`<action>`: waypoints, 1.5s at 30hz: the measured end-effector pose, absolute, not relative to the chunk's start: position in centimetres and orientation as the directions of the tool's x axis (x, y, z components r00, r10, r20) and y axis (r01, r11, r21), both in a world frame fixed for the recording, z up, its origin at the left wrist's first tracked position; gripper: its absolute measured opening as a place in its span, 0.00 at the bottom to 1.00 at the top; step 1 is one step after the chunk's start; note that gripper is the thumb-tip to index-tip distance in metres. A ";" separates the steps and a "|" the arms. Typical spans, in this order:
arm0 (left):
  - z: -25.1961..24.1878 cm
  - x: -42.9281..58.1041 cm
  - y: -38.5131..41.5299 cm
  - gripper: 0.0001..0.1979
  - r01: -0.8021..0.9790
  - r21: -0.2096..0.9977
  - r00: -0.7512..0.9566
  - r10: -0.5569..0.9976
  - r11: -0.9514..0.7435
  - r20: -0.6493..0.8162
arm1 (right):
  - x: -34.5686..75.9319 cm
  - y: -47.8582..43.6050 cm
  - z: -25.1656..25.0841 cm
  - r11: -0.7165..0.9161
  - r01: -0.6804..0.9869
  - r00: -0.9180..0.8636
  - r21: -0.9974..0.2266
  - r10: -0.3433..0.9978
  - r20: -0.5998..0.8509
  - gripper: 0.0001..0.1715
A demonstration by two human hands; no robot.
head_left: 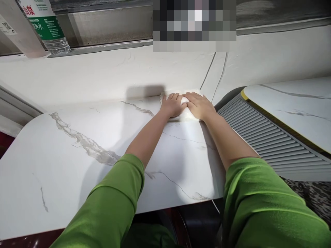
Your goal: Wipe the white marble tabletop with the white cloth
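Note:
A white cloth [191, 115] lies at the far edge of the marble-patterned white tabletop [77, 179], against the wall. Pressed onto its left part is my left hand [172, 105], palm down with the fingers stretched forward. My right hand [200, 105] rests flat on the right part, its fingers pointing left. Both hands are open and their thumbs come close together. The palms hide much of the cloth, which looks folded or bunched beneath them.
A water bottle with a green label [50, 29] and a pale translucent container [23, 34] stand on the ledge at upper left. Two cables [219, 77] run down the wall. To the right are a ribbed grey panel [274, 137] and another marble-patterned top [297, 103].

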State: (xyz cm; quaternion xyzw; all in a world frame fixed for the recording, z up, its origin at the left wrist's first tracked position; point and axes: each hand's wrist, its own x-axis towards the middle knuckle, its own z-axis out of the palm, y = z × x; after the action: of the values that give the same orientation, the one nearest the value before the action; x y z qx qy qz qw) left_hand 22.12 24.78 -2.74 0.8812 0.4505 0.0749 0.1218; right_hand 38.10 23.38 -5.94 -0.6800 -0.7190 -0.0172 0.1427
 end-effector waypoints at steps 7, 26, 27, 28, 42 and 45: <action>-2.5 20.4 21.9 0.29 0.780 0.272 0.584 0.812 -0.563 0.007 | 36.4 20.5 -5.7 0.086 0.981 -0.051 -0.171 0.978 0.203 0.34; -1.5 10.0 2.3 0.30 0.731 0.210 0.666 0.745 -0.650 -0.014 | 27.1 -1.0 -5.2 0.253 0.962 -0.211 -0.106 0.929 0.303 0.32; -1.5 9.8 2.0 0.31 0.733 0.200 0.665 0.747 -0.651 -0.008 | 26.9 -1.2 -5.1 0.266 0.959 -0.224 -0.101 0.926 0.305 0.32; -1.5 9.7 1.8 0.31 0.734 0.191 0.665 0.747 -0.652 -0.003 | 26.8 -1.3 -5.1 0.276 0.956 -0.235 -0.098 0.923 0.306 0.32; -1.6 10.6 6.3 0.30 0.746 0.247 0.647 0.761 -0.619 -0.046 | 26.7 4.0 -5.0 0.293 0.953 -0.265 -0.079 0.931 0.250 0.36; -1.6 10.8 8.6 0.31 0.767 0.243 0.623 0.780 -0.594 -0.059 | 26.7 6.6 -4.8 0.281 0.957 -0.261 -0.069 0.941 0.214 0.36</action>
State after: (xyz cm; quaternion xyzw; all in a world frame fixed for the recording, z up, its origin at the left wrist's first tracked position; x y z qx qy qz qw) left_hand 10.83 8.56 -1.62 0.8923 0.4335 0.0269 0.1234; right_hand 26.74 6.56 -4.81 -0.5983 -0.7932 -0.0372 0.1067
